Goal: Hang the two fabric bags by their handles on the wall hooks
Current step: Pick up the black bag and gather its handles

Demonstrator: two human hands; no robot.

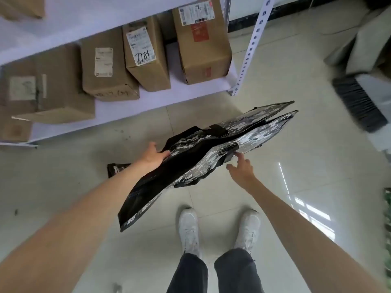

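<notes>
Left hand (153,155) grips my black-and-white bag (211,153) by its left edge, while right hand (241,168), fingers spread, touches its near side above the floor (296,187).

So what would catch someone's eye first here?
The black-and-white patterned bags, held flat at the centre: the left hand grips one edge, and the right hand is at the near edge by a handle. Behind, brown boxes line a white shelf; below, white shoes on pale tiles.

Glossy woven-plastic bag (211,153) with matt black cloth trim; glossy floor tiles (296,166); matt cardboard boxes (203,39).
</notes>
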